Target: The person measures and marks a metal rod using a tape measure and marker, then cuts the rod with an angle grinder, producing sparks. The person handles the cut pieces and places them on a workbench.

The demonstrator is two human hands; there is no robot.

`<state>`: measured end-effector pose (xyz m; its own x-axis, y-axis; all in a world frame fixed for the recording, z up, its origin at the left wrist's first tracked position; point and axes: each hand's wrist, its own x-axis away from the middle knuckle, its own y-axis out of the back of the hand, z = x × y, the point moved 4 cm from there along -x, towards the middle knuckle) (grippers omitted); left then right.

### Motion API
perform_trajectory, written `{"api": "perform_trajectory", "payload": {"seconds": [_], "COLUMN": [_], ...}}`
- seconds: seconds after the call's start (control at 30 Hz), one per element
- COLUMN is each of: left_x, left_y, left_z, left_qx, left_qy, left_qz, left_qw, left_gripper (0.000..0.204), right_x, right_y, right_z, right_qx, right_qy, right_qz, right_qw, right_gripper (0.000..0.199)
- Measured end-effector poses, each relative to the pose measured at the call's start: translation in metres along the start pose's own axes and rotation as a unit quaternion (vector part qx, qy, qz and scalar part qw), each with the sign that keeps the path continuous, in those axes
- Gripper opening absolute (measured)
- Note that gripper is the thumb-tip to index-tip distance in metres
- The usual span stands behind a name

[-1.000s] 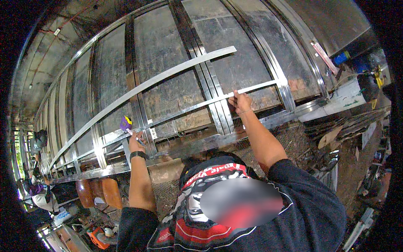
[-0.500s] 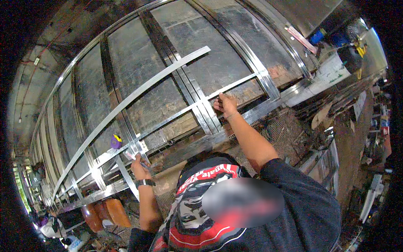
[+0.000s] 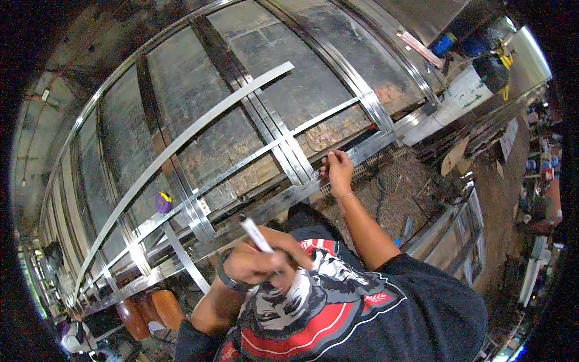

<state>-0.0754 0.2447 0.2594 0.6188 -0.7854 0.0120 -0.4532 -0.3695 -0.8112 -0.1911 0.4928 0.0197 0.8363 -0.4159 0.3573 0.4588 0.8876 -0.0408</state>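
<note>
Gripping: my left hand [image 3: 256, 265] fingers closed round a white marker [image 3: 256, 233].
Pinching: right hand [image 3: 339, 172] fingers on the metal frame [image 3: 283, 202] edge.
Room: open gaps between rails.

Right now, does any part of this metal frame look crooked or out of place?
Yes. One long flat metal strip lies diagonally across the metal frame, crossing its straight bars at a slant. The right hand rests on the frame's lower rail; the left hand holds a white marker.

Even daylight fills the scene, glare streaking the shiny galvanised steel frame [image 3: 265, 151]; fisheye bending curves straight edges, corners fall black, and the rim perhaps softens slightly.
</note>
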Motion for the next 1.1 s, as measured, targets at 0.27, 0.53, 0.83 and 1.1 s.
{"api": "perform_trajectory", "payload": {"seconds": [0.27, 0.53, 0.83, 1.1], "left_x": [-0.094, -0.160, -0.187, 0.020], "left_y": [-0.131, -0.151, -0.098, 0.303], "left_z": [-0.025, -0.031, -0.045, 0.079], "left_qx": [0.121, 0.285, -0.002, 0.200], "left_qy": [-0.104, -0.125, -0.317, -0.304], "left_qz": [0.352, 0.278, 0.159, -0.697], "left_qw": [0.922, 0.909, 0.935, 0.618], "left_gripper": [0.031, 0.021, 0.033, 0.016], "right_x": [-0.053, -0.145, -0.196, -0.276], "right_y": [-0.024, 0.033, -0.008, -0.017], "right_z": [0.021, 0.024, 0.033, -0.001], "right_qx": [0.056, 0.069, 0.021, 0.255], "right_qy": [0.033, 0.074, -0.192, -0.096], "right_qz": [0.048, 0.049, 0.012, -0.018], "right_qw": [0.997, 0.994, 0.981, 0.962], "right_gripper": [0.018, 0.018, 0.028, 0.045]}}
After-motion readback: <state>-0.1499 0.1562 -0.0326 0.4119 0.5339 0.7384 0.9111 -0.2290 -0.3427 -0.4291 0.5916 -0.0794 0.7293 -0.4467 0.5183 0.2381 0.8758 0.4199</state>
